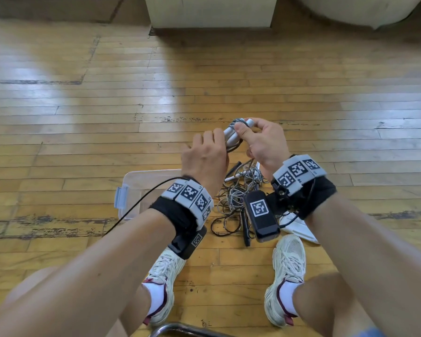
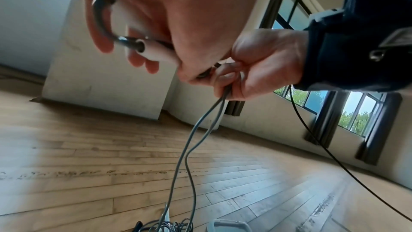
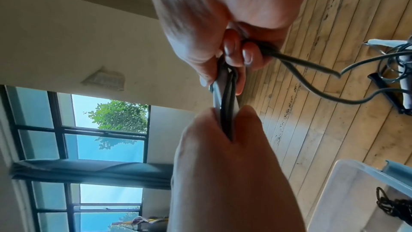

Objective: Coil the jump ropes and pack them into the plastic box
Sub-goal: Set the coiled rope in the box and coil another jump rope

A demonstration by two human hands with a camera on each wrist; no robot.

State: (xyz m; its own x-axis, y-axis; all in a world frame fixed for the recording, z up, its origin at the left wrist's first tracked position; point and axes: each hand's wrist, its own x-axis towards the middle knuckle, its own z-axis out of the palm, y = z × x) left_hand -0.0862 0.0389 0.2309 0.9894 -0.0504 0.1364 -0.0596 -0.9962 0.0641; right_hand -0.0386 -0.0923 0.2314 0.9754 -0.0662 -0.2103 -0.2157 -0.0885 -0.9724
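Both hands, left hand [image 1: 204, 154] and right hand [image 1: 265, 142], grip 1 rope's handles [image 1: 231, 132]; below them a tangled pile [image 1: 236, 198] waits, and the box [image 1: 136, 188] holds 1 dark rope.

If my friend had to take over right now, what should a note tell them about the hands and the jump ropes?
Left hand: grips the white handles of one jump rope, held side by side.
Right hand: also grips that bundle, pinching the grey cord against the handles; two strands hang down to the floor.
Rope pile: a tangle lies on the wooden floor in front of the shoes.
Plastic box: open, on the floor left of the pile; the right wrist view shows a dark coiled rope already inside.
Left to do: finish winding this cord, put it in the box, then do the pile.
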